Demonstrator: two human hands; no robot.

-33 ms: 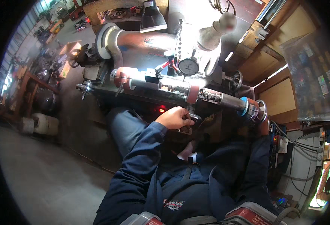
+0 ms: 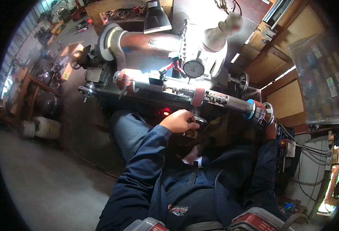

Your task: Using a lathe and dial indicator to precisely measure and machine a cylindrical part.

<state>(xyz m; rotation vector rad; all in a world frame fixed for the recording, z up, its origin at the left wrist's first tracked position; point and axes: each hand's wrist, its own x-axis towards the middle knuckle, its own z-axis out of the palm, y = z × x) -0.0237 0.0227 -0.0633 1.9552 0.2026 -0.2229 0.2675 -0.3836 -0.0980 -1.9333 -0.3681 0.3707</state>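
My left hand (image 2: 179, 121) is closed round the rim of a small metal handwheel (image 2: 201, 120), low on the front of a grinder-like machine (image 2: 152, 43). At the machine's right end, my right hand (image 2: 270, 131) is in shadow beside a larger metal handwheel (image 2: 269, 114); its fingers are hidden. Above my left hand runs a long grey horizontal bar with red collars, carrying a shaft with short stepped sections (image 2: 218, 99). A round dial gauge (image 2: 193, 68) on a red-jointed arm (image 2: 168, 70) stands over the bar. Bright light washes out the area behind it.
A black lamp head (image 2: 157, 19) hangs above the machine. Another handwheel (image 2: 242, 83) sits behind the bar on the right. Cables (image 2: 306, 148) run down the right wall. Cluttered shelves and a white canister (image 2: 46, 127) stand at left. Boxes (image 2: 258, 221) lie at the lower edge.
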